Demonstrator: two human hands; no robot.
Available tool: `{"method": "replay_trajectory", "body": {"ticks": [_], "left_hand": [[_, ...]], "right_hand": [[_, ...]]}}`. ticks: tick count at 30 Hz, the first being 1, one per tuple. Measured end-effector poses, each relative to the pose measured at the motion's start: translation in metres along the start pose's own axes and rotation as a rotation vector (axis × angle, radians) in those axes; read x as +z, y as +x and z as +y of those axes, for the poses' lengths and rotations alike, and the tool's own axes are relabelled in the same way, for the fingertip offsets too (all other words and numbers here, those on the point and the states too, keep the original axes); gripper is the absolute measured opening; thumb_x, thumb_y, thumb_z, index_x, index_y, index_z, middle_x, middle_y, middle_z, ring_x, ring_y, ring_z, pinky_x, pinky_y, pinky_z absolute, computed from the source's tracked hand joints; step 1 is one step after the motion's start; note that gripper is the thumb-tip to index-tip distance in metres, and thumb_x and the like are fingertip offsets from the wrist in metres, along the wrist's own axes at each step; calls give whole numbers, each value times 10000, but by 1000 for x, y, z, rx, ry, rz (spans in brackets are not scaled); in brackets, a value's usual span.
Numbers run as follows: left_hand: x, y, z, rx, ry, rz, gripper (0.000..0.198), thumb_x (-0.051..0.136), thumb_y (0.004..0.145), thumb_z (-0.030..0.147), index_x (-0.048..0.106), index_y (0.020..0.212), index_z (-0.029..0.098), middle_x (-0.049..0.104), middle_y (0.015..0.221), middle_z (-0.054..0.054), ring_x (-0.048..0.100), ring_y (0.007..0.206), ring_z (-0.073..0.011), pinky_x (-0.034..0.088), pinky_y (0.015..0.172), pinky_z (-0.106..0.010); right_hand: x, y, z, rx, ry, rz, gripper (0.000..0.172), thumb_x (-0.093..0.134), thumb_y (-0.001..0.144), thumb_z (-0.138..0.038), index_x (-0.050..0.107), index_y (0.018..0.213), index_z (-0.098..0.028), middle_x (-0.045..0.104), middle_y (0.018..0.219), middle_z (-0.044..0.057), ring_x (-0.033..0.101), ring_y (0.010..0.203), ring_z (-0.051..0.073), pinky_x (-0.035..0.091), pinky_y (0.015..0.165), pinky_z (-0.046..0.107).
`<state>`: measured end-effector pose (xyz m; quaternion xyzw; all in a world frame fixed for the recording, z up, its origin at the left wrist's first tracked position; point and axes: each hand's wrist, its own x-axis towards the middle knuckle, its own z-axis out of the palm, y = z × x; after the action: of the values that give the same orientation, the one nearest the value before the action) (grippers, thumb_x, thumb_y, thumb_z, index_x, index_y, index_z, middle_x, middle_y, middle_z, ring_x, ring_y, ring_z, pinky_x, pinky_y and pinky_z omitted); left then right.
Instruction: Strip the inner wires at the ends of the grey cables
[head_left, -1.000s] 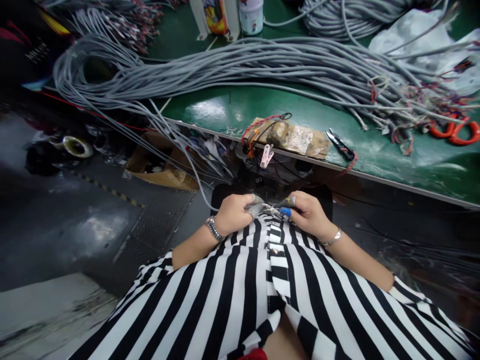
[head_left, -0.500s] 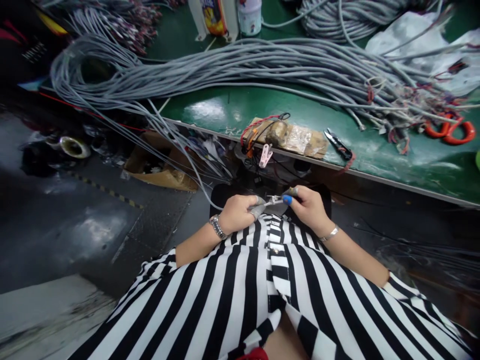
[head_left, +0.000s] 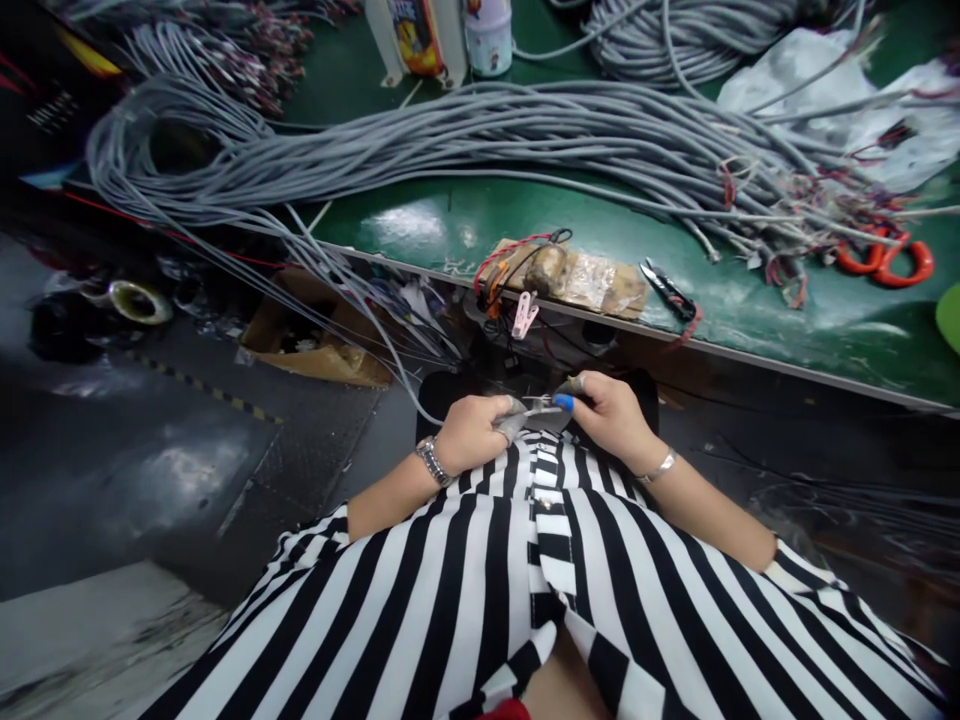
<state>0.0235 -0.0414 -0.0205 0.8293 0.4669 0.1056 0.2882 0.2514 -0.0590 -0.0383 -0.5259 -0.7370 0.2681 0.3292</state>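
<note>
My left hand (head_left: 472, 430) and my right hand (head_left: 607, 410) meet close to my body, just below the bench's front edge. The left is curled shut on the end of a grey cable (head_left: 375, 320) that runs up and left to the bench. My right hand pinches thin wire ends (head_left: 536, 405) that stick out of that cable, with taped fingertips, one in blue. Both wrists carry metal bands. My striped black-and-white top fills the lower part of the view.
A green bench (head_left: 750, 300) holds thick bundles of grey cable (head_left: 525, 130), a taped cardboard pad with red wires (head_left: 577, 275), small snips (head_left: 667, 290), orange-handled scissors (head_left: 885, 260) and a cup (head_left: 487, 35). A cardboard box (head_left: 315, 330) and a tape roll (head_left: 135, 300) lie on the dark floor at left.
Both hands rose slightly toward the bench edge and stayed together on the cable end. The right hand's pinch shifted a little along the wire ends.
</note>
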Motion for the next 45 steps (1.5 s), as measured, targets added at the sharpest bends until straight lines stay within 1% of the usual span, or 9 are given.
{"method": "replay_trajectory", "body": {"ticks": [4, 10, 15, 17, 22, 29, 35, 40, 45], "left_hand": [[0, 3, 0, -16, -3, 33, 188, 541, 818, 290, 694, 902, 219, 721, 820, -12, 644, 729, -145, 432, 640, -223], [3, 6, 1, -3, 28, 3, 164, 548, 792, 253, 695, 851, 211, 701, 722, -6, 617, 645, -134, 406, 579, -216], [-1, 9, 2, 14, -28, 16, 183, 547, 814, 276, 691, 912, 218, 722, 823, -14, 640, 720, -142, 437, 642, -216], [-2, 10, 4, 29, -52, 2, 179, 542, 821, 278, 690, 897, 212, 719, 812, -13, 638, 709, -137, 435, 640, -215], [-1, 7, 10, 48, -37, -21, 184, 529, 825, 295, 687, 861, 208, 697, 735, -6, 614, 652, -128, 404, 594, -216], [-7, 15, 10, 28, -6, 39, 161, 561, 800, 290, 691, 866, 220, 715, 780, -6, 633, 694, -141, 412, 611, -220], [-2, 21, 3, 17, -268, -68, 234, 522, 847, 334, 691, 917, 187, 717, 795, -4, 641, 705, -132, 458, 640, -206], [-2, 25, 6, 83, -175, -30, 212, 516, 847, 296, 694, 882, 188, 707, 823, -15, 625, 732, -131, 447, 665, -211], [-8, 31, 13, 63, -80, 53, 159, 523, 800, 228, 663, 756, 168, 656, 694, -11, 561, 628, -116, 402, 598, -214]], "right_hand": [[-1, -3, -2, -187, 154, -139, 196, 553, 842, -293, 585, 679, -188, 507, 643, 3, 477, 599, 120, 364, 567, 247], [4, -2, -1, 39, 28, 103, 188, 567, 826, -291, 581, 667, -190, 532, 637, 10, 487, 593, 130, 383, 566, 258], [-1, -8, -9, -204, 176, -34, 168, 563, 833, -273, 613, 698, -186, 544, 649, 16, 503, 601, 126, 392, 568, 253], [-1, -8, -9, -157, 214, 26, 153, 572, 834, -272, 627, 720, -186, 563, 655, 15, 518, 596, 124, 398, 562, 249], [1, -3, -3, 41, 109, 198, 140, 577, 834, -290, 639, 756, -193, 612, 696, 27, 563, 651, 148, 429, 601, 264], [-14, -9, -13, -235, 125, -33, 182, 555, 844, -297, 606, 705, -192, 533, 632, 14, 495, 591, 128, 382, 555, 261], [-19, -7, -5, -150, -139, 91, 167, 536, 856, -309, 618, 760, -200, 591, 729, 47, 529, 682, 163, 403, 625, 287], [-17, -7, 0, -166, -374, 124, 145, 523, 850, -271, 615, 766, -197, 610, 784, 68, 524, 720, 182, 388, 635, 303], [-19, -8, -7, -166, -198, 96, 162, 537, 841, -289, 602, 725, -196, 583, 718, 53, 518, 666, 167, 389, 615, 296]]}}
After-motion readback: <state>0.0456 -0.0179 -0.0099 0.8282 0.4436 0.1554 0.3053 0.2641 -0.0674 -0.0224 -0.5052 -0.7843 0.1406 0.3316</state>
